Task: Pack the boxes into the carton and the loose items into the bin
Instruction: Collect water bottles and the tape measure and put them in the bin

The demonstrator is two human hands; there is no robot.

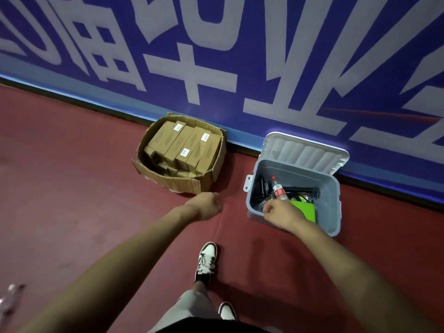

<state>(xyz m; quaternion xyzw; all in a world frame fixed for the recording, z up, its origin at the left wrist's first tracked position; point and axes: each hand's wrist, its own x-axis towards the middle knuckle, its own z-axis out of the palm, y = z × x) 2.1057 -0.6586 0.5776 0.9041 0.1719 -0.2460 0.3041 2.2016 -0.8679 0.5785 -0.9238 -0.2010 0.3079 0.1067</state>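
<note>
Both hands curl: right hand [281, 211] seems to grip the bottle [278, 189] low over the bin [334, 200], so best release it inside the walls; left hand [206, 205] holds nothing visible.

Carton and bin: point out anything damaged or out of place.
The carton is torn at its near corner, front flap sagging outward. A clear bottle lies on the floor far left, away from the bin.

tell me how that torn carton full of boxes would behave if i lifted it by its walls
The carton is probably heavy: brown boxes fill it nearly to the rim. Its front wall is torn at the corner and the sides bow outward, so they would likely flex or rip if gripped.
</note>
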